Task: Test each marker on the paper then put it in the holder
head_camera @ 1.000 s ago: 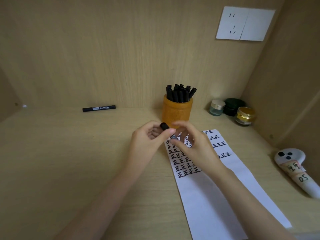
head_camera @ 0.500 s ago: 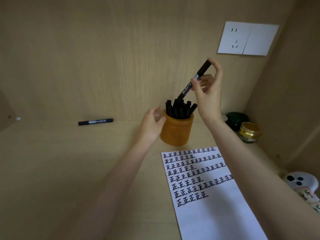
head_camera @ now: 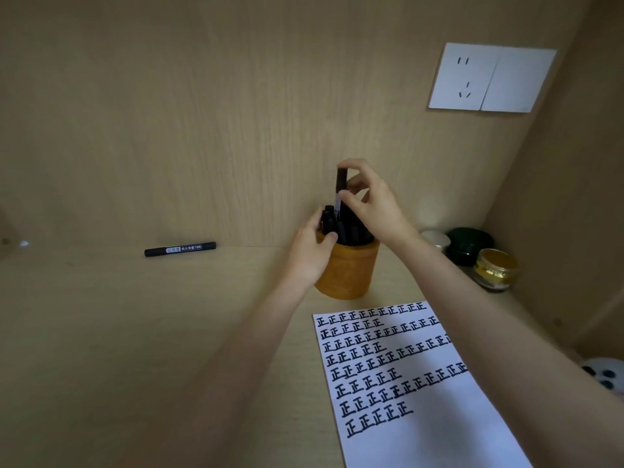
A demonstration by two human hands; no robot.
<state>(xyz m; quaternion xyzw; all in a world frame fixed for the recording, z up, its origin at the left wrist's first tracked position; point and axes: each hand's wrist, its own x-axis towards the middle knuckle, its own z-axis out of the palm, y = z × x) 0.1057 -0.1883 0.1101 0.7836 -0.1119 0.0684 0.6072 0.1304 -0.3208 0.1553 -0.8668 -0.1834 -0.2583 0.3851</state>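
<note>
An orange round holder (head_camera: pixel 351 271) stands near the back wall with several black markers in it. My right hand (head_camera: pixel 373 201) pinches a capped black marker (head_camera: pixel 341 185) upright, its lower end down among the others in the holder. My left hand (head_camera: pixel 312 255) grips the holder's left rim and side. One more black marker (head_camera: pixel 180 248) lies flat at the back wall, well to the left. The white paper (head_camera: pixel 415 420) with rows of black test marks lies in front of the holder.
Three small jars stand at the back right: a silver-lidded one (head_camera: pixel 435 238), a dark green one (head_camera: pixel 469 243) and a gold-lidded one (head_camera: pixel 494 268). A white socket plate (head_camera: pixel 489 77) is on the wall. A white object with black dots (head_camera: pixel 604 376) lies at the right edge.
My right hand lifted the capped marker from above the paper, then lowered it upright into the holder. My left hand let go of the marker and took hold of the holder.
</note>
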